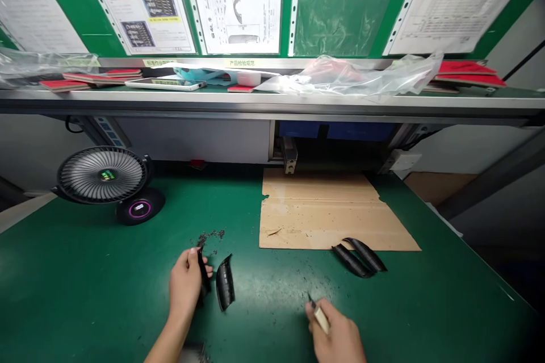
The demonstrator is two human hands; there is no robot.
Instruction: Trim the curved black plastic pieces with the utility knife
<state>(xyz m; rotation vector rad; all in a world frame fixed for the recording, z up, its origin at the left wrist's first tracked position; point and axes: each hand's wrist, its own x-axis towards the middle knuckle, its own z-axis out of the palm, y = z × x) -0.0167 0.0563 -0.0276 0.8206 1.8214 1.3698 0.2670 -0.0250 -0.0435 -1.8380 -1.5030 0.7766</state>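
My left hand (185, 286) grips a curved black plastic part (203, 275) near the front of the green table (85, 283). A second curved black part (225, 283) lies just right of that hand. My right hand (336, 334) holds a small knife with a pale handle (320, 317), blade tip pointing up and left. Two more curved black parts (359, 257) lie side by side at the front edge of a cardboard sheet (323, 209), up and to the right of my right hand.
A small desk fan (102, 176) on a round base (140, 207) stands at the left. Dark shavings (209, 236) are scattered above my left hand. A shelf (272, 103) overhead carries red pads, a phone and plastic bags; documents hang behind.
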